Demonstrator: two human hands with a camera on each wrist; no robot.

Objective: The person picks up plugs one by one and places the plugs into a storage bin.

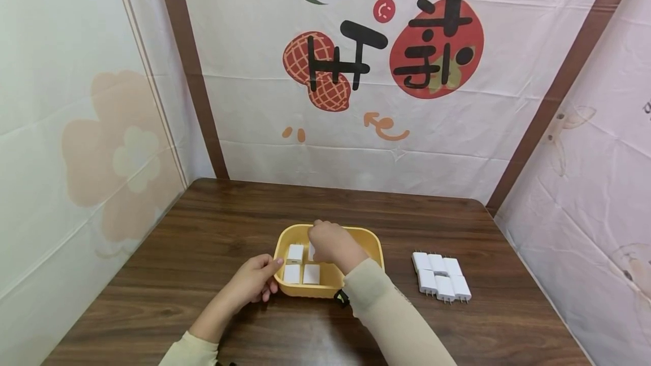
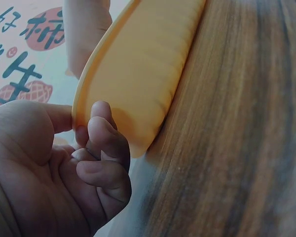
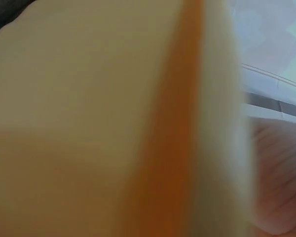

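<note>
The yellow tray [image 1: 317,291] lies long side across from me, its left end pinched at the rim by the left hand [image 1: 256,277]. Inside it, the right hand [image 1: 334,243] partly covers a white adapter [image 1: 311,252]; its fingertips are hidden, so I can't tell whether they pinch it. Six other adapters [image 1: 445,286] sit right of the tray, nearer the right hand.
</note>
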